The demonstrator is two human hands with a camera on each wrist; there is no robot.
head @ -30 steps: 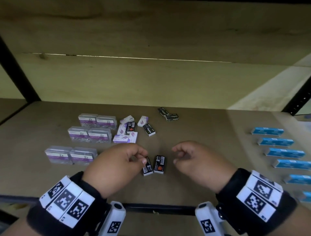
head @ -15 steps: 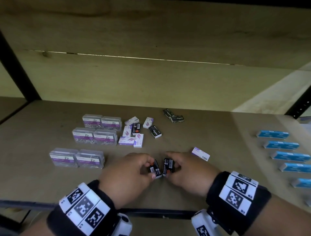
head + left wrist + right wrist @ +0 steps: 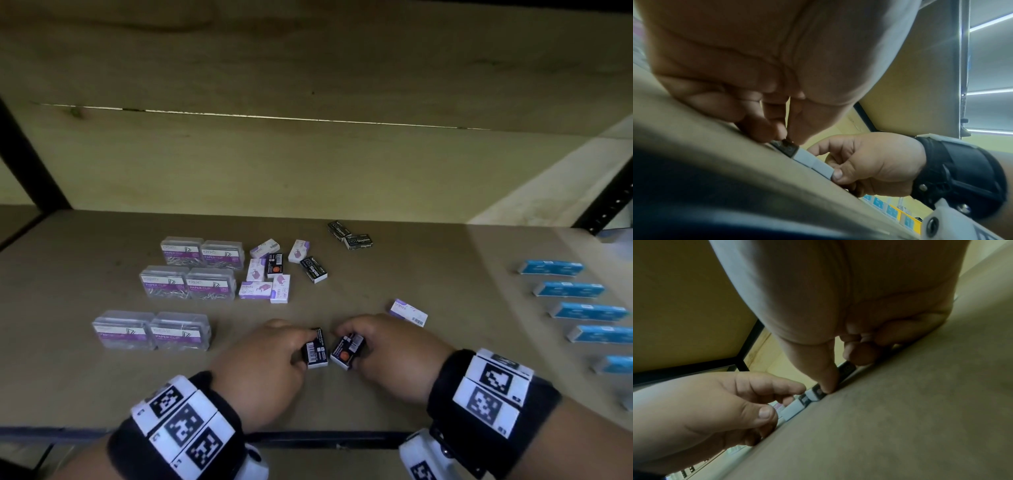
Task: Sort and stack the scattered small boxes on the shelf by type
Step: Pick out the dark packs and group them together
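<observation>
Two small black boxes lie side by side near the shelf's front edge. My left hand [image 3: 303,347] pinches the left black box [image 3: 315,350], which shows a barcode. My right hand [image 3: 358,349] pinches the right black box [image 3: 346,348], which has an orange dot and sits turned at an angle. In the left wrist view my fingers hold the black box [image 3: 786,147] against the shelf, and the right hand [image 3: 859,162] grips its box [image 3: 821,166]. The right wrist view shows my thumb pressing on the box [image 3: 819,393], with the left hand [image 3: 735,402] beside it.
A white and purple box [image 3: 407,312] lies just right of my right hand. Clear paper-clip boxes [image 3: 178,284] stand at left, and mixed small white-purple [image 3: 263,289] and black boxes [image 3: 349,236] lie behind. Blue boxes [image 3: 582,311] line the right. The shelf's front rail [image 3: 325,438] is close.
Both hands closed in on the two black boxes and took hold of them. The right hand shifted left, and a white and purple box now shows beside it. The right black box turned.
</observation>
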